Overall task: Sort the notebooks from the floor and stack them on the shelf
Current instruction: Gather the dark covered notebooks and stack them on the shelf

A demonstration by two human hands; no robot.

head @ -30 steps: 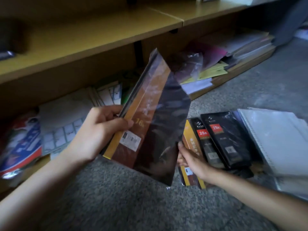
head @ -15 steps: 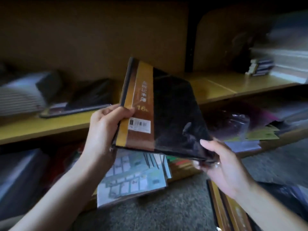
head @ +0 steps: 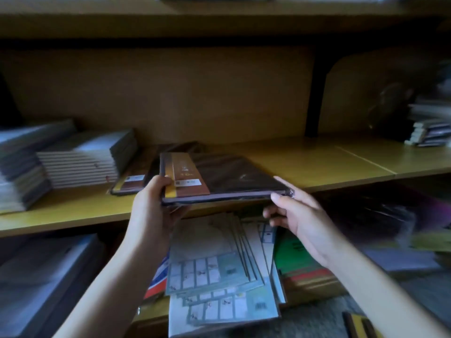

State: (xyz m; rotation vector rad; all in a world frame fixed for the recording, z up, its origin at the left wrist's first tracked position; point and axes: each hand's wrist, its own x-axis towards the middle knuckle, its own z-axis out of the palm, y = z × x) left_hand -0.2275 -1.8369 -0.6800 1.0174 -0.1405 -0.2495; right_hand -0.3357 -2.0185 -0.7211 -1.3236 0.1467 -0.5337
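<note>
**Notebook nearly shelved, more waiting below**

Our left hand (head: 156, 206) is gripping, and our right hand (head: 300, 215) is pinching, the near corners of a flat, glossy plastic-wrapped dark brown notebook with a gold band (head: 219, 176). We are holding it just above the smooth yellow wooden shelf (head: 317, 164), beside a matching shelved notebook (head: 131, 179). A gold-striped dark notebook (head: 358, 325) is lying on the floor, not yet shelved.

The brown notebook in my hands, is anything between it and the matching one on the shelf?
Nothing visible. The brown notebook, held by the left hand and right hand, is at the front edge of the shelf; the matching one lies just to its left with nothing on top. The pale stack sits further left, off the path.
</note>
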